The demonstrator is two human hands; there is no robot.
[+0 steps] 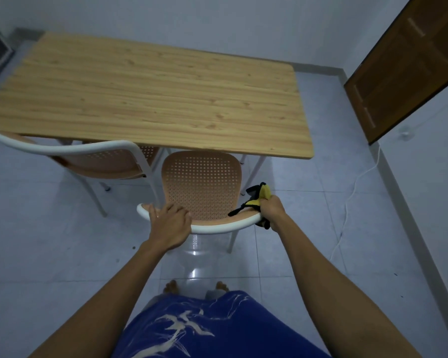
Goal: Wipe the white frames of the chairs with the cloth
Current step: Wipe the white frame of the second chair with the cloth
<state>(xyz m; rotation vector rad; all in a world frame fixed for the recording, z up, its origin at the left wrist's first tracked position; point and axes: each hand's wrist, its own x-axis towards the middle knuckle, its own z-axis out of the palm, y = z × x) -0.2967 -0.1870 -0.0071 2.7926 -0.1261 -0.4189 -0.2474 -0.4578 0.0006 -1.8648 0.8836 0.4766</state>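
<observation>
Holding white curved tubular chair-back frame with left hand, fingers curled over it, thumb spread aside. Clenching bunched yellow-and-black cloth in right hand, fingers wrapped tight, pressed against frame end beneath them.

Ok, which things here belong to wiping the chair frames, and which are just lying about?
On the job: yellow-and-black cloth, in the right grip; near chair's white frame, held by the left grip; second chair's white frame.
Just around: wooden table; brown door; white cable.
</observation>
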